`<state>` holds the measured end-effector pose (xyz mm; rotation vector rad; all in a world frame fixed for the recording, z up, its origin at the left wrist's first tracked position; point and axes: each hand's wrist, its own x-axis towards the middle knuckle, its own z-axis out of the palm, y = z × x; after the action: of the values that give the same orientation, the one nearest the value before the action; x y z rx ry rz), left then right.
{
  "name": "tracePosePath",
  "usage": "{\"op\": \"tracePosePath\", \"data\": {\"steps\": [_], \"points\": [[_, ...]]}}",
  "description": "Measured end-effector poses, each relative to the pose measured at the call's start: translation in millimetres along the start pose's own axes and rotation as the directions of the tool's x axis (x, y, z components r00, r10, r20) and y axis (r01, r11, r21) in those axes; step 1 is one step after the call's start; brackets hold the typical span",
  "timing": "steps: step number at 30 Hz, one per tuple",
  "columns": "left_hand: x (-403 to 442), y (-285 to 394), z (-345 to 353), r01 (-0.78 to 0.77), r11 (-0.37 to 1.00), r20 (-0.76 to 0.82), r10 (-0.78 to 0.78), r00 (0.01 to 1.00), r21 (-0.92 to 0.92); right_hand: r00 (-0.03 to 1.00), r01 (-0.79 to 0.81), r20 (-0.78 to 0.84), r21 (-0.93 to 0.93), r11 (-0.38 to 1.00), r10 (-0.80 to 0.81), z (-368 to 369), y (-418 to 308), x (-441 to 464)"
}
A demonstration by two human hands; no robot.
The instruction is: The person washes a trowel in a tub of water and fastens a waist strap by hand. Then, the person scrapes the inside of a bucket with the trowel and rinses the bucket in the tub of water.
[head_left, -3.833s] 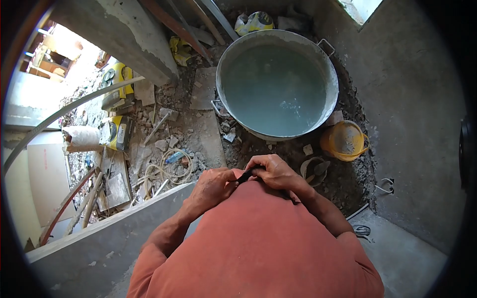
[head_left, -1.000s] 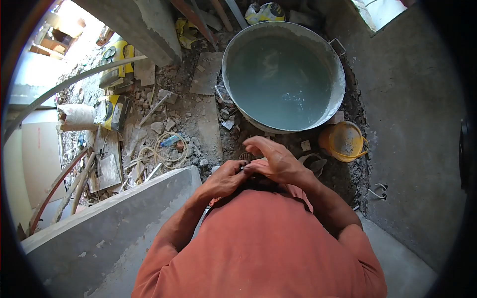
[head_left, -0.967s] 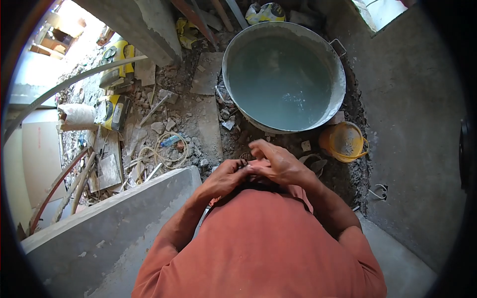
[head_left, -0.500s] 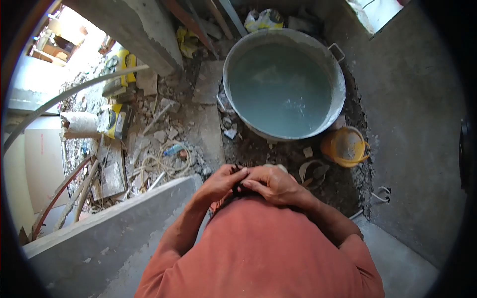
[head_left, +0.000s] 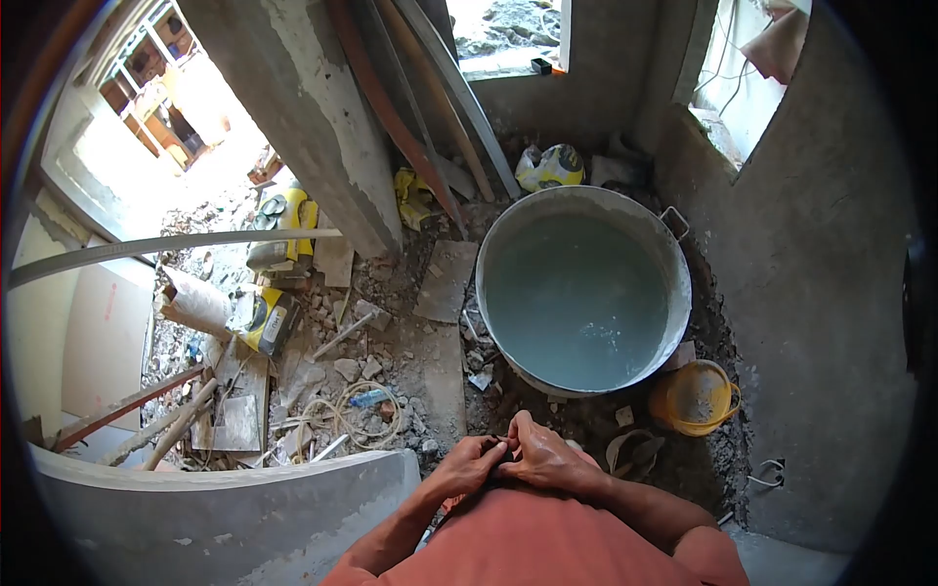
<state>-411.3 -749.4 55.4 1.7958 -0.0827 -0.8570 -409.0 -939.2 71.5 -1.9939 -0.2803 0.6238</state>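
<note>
My left hand [head_left: 467,471] and my right hand [head_left: 549,457] meet in front of my body, at the hem of my red shirt [head_left: 532,537]. Both are closed, with thumbs and fingertips pinched close together. Something small and dark shows between the fingertips, but I cannot make out what it is. Beyond the hands stands a large round metal tub [head_left: 578,391] holding cloudy grey-green water [head_left: 576,303]. A yellow bucket [head_left: 666,405] sits to its right, nearer to me.
A low plastered wall [head_left: 225,508] runs along the left. Past it lie rubble, a coiled hose [head_left: 342,415], yellow-and-black bags [head_left: 262,320] and wooden pieces [head_left: 181,425]. Boards [head_left: 459,107] lean by a concrete pillar [head_left: 303,117]. A grey wall [head_left: 821,293] rises at right, with wires [head_left: 767,477] protruding.
The view has tilted up, bringing window openings into sight and the tub lower in the frame. My right hand's fingers now point up more; both hands remain together at the shirt hem.
</note>
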Motion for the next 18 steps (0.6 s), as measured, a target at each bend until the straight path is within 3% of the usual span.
{"op": "tracePosePath", "data": {"steps": [3, 4, 5, 7, 15, 18], "points": [[-5, -2, 8, -0.051, 0.998, -0.104, 0.055, 0.993, 0.038, 0.999, 0.009, -0.036, 0.007, 1.000, -0.009, 8, 6, 3], [-8, 0, 11, -0.162, 0.981, -0.153, 0.177, 0.972, 0.104, 0.999, 0.017, -0.027, -0.004, 1.000, -0.017, 9, 6, 4], [-12, 4, 13, -0.165, 0.980, -0.155, 0.180, 0.971, 0.108, 0.999, 0.021, -0.029, -0.005, 1.000, -0.021, 10, 4, 4], [-16, 13, 14, -0.269, 0.911, -0.202, 0.341, 0.918, 0.312, 1.000, 0.009, -0.028, -0.128, 0.992, -0.013, 12, 0, 4], [-15, 6, 21, -0.294, 0.887, -0.275, 0.400, 0.874, 0.356, 0.998, 0.003, -0.057, -0.181, 0.984, -0.014, 13, -12, -12], [-16, -1, 22, -0.335, 0.814, -0.276, 0.499, 0.821, 0.476, 0.998, -0.014, -0.058, -0.198, 0.980, 0.003, 14, -12, -11]]}}
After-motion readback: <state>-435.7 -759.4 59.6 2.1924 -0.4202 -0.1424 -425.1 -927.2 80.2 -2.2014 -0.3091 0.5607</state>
